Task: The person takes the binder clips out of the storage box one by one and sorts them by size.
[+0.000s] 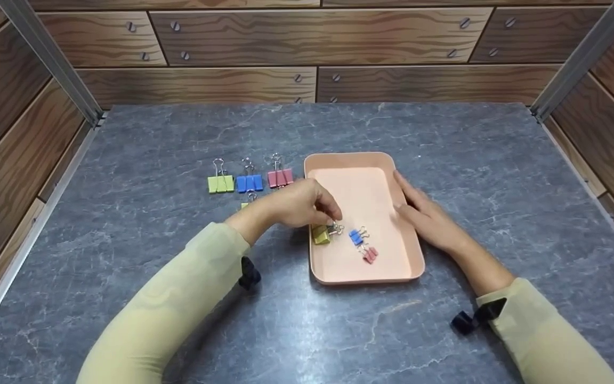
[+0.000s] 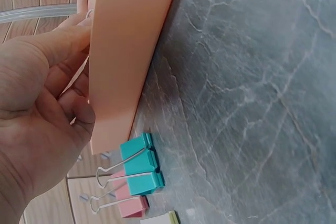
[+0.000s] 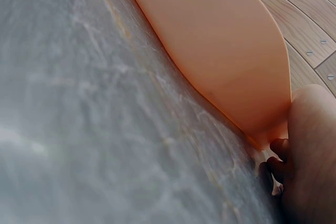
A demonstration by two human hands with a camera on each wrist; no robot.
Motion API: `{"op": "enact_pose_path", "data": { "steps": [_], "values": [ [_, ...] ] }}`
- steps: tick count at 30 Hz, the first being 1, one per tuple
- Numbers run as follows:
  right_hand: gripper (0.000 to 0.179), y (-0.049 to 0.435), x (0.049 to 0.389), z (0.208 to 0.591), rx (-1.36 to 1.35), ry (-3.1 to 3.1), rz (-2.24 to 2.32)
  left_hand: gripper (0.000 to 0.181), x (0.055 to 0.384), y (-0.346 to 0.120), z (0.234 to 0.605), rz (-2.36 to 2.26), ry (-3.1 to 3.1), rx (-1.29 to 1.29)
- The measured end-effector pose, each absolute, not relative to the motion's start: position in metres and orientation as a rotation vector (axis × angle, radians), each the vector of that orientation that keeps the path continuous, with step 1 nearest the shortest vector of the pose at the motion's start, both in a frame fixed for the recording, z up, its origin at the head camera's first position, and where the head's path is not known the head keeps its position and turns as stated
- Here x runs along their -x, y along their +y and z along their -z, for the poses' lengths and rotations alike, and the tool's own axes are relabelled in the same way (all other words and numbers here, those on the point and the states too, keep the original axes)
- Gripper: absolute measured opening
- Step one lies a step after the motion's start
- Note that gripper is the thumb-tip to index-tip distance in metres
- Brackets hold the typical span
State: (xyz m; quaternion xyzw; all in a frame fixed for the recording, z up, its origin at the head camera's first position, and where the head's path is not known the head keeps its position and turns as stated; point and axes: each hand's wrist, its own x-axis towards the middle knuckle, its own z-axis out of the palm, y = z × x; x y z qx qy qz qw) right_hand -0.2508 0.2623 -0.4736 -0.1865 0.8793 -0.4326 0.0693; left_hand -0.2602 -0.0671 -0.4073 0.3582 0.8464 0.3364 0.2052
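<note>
My left hand (image 1: 304, 205) reaches over the left rim of a peach tray (image 1: 360, 186), fingertips pinching at the wire handles of a yellow-green binder clip (image 1: 320, 234) inside it. The left wrist view shows this hand (image 2: 42, 98) with curled fingers behind the tray wall (image 2: 131, 30), which hides the clip. A small blue binder clip (image 1: 356, 237) and a small pink one (image 1: 370, 255) lie on the tray floor nearby. On the tray's right side, my right hand (image 1: 429, 218) holds the wall, thumb at the rim and fingers along the outside.
Left of the tray stand large binder clips: yellow-green (image 1: 220, 184), blue (image 1: 249, 183) and pink (image 1: 280, 177). My left wrist partly covers another yellow-green clip (image 1: 244, 205). A teal clip (image 2: 142, 163) shows near the tray in the left wrist view. Wood-patterned panels (image 1: 317, 37) border the marbled table.
</note>
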Motion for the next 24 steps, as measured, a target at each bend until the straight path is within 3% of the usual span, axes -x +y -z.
{"op": "enact_pose_path", "data": {
  "steps": [24],
  "values": [
    [0.067,0.262,0.251,0.473,0.54,2.636,1.302,0.019,0.25,-0.075,0.375,-1.23,2.267,-0.977]
  ]
}}
